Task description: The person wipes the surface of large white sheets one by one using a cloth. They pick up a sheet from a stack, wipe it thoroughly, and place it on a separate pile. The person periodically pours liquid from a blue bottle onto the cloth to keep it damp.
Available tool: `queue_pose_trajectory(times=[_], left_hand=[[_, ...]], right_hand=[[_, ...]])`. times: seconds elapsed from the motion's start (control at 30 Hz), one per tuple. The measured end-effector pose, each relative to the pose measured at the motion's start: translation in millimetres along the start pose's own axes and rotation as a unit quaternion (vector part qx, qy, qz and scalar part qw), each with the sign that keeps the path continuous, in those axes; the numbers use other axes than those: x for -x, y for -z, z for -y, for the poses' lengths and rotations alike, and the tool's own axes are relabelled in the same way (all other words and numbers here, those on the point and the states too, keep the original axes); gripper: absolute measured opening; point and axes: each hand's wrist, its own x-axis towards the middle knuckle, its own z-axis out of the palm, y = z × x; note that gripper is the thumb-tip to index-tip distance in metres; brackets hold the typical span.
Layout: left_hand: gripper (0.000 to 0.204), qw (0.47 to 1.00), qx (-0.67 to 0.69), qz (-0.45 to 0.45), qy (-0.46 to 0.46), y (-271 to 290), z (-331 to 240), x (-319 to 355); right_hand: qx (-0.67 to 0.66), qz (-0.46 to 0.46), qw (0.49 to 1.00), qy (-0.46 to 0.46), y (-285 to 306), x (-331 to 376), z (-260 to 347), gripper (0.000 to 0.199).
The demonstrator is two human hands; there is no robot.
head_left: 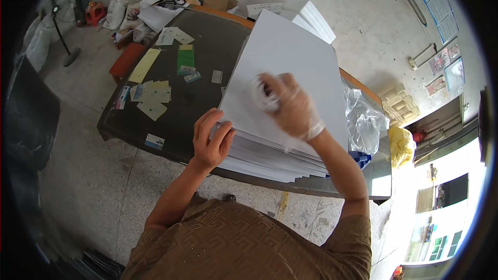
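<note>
Both hands [210, 140] on smooth white sheets [290, 67]

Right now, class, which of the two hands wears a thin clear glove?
The right hand, blurred, on top of the white sheet stack. The left hand is bare, gripping the stack's near-left edge.

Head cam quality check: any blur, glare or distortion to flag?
Head view: the gloved right hand is motion-blurred over the stack of white sheets; the bare left hand at the stack's edge is sharp. The doorway at lower right is blown out. Fisheye bends the dark table edges, with black vignette at the rim.
</note>
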Motion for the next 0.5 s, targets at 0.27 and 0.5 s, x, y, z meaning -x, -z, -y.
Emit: queue_pose_trajectory(times=[0.27, 0.5], left_hand=[[0.020, 0.999, 0.032, 0.007, -0.041, -1, 13, 3], [0.023, 0.995, 0.073, 0.025, -0.062, -4, 21, -3]], right_hand=[[0.070, 0.030, 0.997, 0.032, -30, 4, 31, 0.063], [0.176, 0.024, 0.970, -0.165, -46, -87, -67, 0.054]])
